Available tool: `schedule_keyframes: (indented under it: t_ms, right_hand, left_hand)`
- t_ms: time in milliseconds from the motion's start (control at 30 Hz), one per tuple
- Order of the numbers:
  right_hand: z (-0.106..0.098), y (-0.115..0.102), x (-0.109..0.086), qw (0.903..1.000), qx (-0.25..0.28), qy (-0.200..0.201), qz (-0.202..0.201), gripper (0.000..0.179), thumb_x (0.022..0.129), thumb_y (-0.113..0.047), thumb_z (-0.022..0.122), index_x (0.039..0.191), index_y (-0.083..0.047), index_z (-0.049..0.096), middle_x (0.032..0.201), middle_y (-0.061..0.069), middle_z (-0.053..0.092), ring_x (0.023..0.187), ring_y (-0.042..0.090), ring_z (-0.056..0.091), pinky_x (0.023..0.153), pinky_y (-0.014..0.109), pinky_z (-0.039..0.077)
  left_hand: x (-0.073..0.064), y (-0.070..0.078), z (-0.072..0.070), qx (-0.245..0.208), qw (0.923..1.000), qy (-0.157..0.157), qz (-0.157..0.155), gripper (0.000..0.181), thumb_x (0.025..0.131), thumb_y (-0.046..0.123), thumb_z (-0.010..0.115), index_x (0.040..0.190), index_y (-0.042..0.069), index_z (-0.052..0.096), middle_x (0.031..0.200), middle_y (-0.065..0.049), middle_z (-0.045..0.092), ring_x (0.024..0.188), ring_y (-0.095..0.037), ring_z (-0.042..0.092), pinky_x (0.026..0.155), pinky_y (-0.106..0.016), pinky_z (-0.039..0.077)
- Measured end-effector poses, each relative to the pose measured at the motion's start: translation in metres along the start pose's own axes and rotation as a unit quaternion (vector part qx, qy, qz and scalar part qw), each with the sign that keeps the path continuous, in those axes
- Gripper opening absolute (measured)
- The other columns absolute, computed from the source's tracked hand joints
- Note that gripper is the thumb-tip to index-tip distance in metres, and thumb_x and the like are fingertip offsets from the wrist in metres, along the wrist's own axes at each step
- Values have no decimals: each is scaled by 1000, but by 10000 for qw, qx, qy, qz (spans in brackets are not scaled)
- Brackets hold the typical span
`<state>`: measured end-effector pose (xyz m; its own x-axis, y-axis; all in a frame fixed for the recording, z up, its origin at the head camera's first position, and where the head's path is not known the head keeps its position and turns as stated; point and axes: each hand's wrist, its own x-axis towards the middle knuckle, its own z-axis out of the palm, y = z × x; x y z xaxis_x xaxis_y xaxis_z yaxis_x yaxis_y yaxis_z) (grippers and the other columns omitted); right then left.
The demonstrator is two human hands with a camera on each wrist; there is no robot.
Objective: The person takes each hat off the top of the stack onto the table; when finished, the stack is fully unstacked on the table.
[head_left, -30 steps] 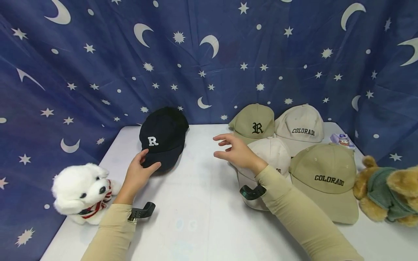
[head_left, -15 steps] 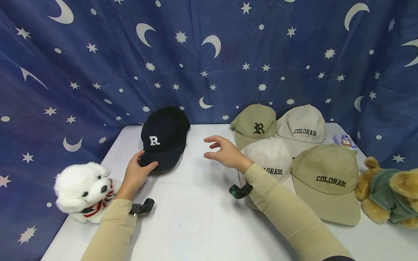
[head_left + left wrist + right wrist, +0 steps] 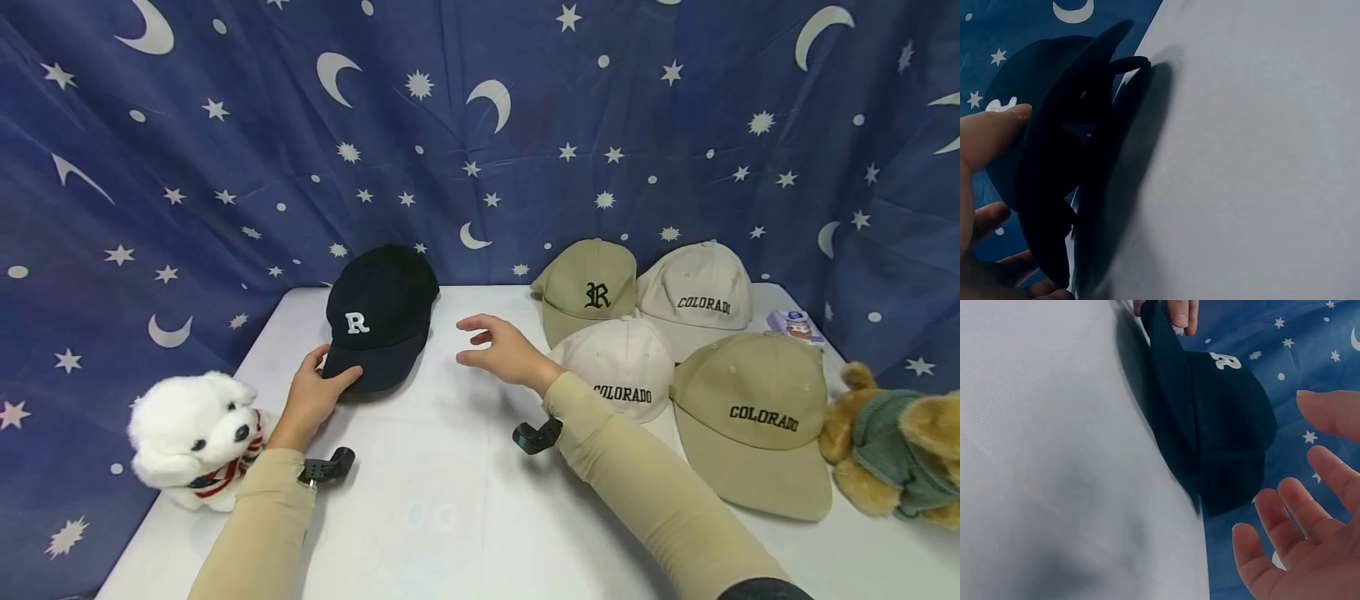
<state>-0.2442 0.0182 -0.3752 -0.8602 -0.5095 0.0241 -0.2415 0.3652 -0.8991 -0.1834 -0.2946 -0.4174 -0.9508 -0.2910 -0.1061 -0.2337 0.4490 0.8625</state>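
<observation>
A dark navy baseball cap (image 3: 382, 308) with a white letter R is at the back left of the white table, its brim facing forward. My left hand (image 3: 311, 400) pinches the left side of the brim. In the left wrist view the thumb (image 3: 997, 128) lies on the brim's upper side, with the fingers below. The brim (image 3: 1054, 156) stands off the table there, casting a shadow. My right hand (image 3: 498, 352) hovers to the cap's right, holding nothing, its fingers spread and slightly bent. The right wrist view shows a gap between these fingers and the cap (image 3: 1229, 419).
On the right sit a khaki R cap (image 3: 592, 283), a cream Colorado cap (image 3: 701, 283), another cream one (image 3: 622, 358) and a khaki Colorado cap (image 3: 757, 417). Plush toys stand at both sides: a white dog (image 3: 187, 433) and a brown bear (image 3: 877, 450). A small purple packet (image 3: 795, 327) lies behind.
My right hand has moved left, away from the pale caps and toward the navy cap. The left hand has closed its thumb and fingers on the brim.
</observation>
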Motion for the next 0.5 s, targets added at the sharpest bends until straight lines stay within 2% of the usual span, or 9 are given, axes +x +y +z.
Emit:
schedule_keyframes:
  t_ms: [267,500]
  right_hand:
    - [10,1,11,10000,-23,-32,-31,52,89,-17,74,137,-5,57,140,10,55,120,27,56,93,38,50]
    - [16,0,18,9999,-36,-76,111,53,89,-17,74,138,-5,57,140,9,55,121,27,55,95,38,49]
  left_hand:
    - [6,-2,-3,-71,9998,-204,-49,93,92,29,73,159,1,15,162,-27,12,146,-41,24,116,-48,26]
    - [7,-1,-5,-33,9990,-456,-18,96,91,29,74,159,2,11,162,-27,10,147,-41,21,117,-48,23]
